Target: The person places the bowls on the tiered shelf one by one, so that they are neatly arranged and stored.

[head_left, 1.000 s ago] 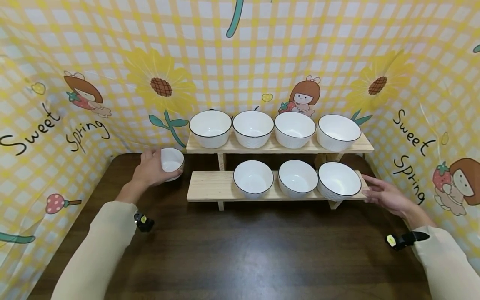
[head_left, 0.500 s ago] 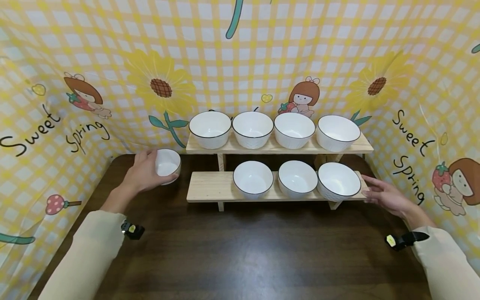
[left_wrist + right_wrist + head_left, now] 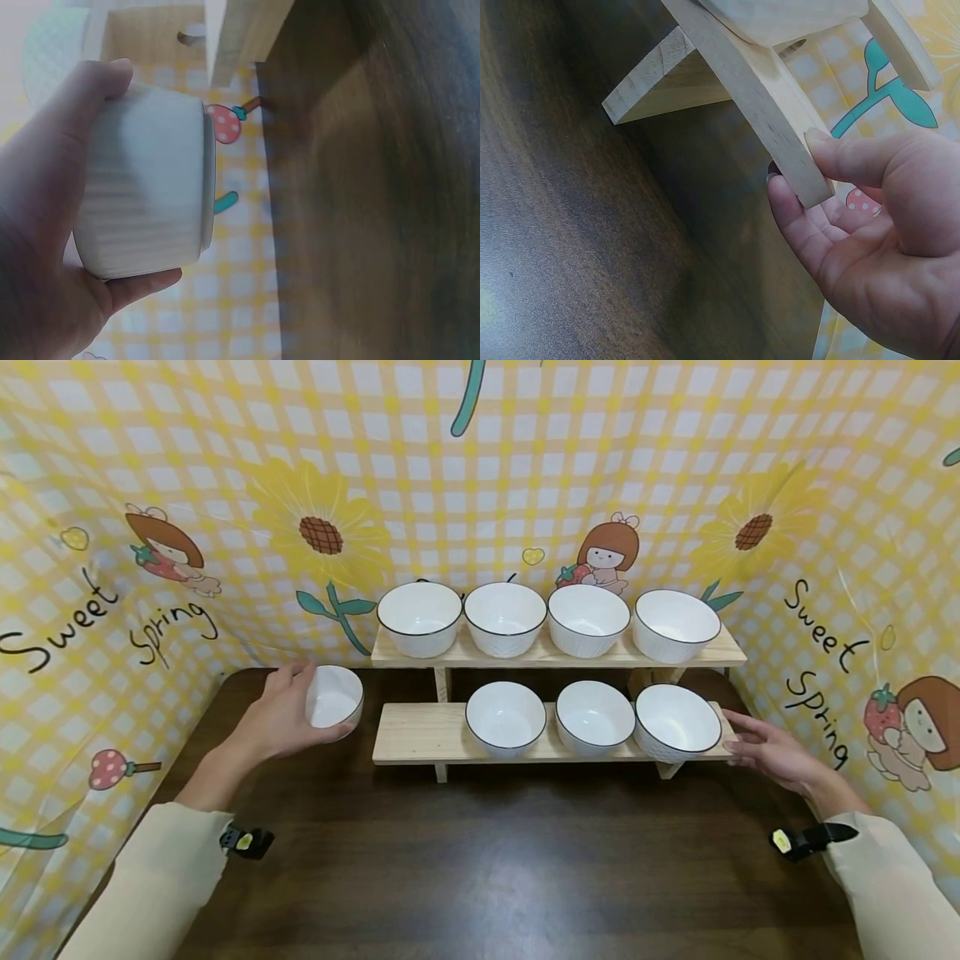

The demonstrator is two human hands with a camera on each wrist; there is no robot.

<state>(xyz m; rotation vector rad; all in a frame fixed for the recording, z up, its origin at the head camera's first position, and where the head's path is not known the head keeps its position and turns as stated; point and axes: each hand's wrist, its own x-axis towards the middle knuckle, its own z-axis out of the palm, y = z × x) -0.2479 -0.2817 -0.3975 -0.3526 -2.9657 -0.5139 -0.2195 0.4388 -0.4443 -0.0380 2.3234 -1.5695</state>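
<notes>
My left hand (image 3: 281,714) grips a small white bowl (image 3: 335,697) with a dark rim, thumb on one side and fingers on the other. The left wrist view shows the ribbed side of this bowl (image 3: 146,180) and its foot, held clear of the dark table. On the right, my right hand (image 3: 776,752) pinches the end of the lower wooden shelf board (image 3: 780,127) between thumb and fingers. Three white bowls stand on that lower board, the rightmost bowl (image 3: 678,720) close to my right fingers. Bare wood (image 3: 420,732) shows at the board's left end.
The upper wooden shelf (image 3: 517,657) carries a row of several white bowls, among them a left-end bowl (image 3: 420,618). Dark brown table (image 3: 480,860) lies in front of the rack. Checked yellow cloth (image 3: 465,485) hangs behind and at both sides.
My left hand has drawn the small bowl a little left and toward me, tilting it so its inside faces right. The right hand stays on the board end.
</notes>
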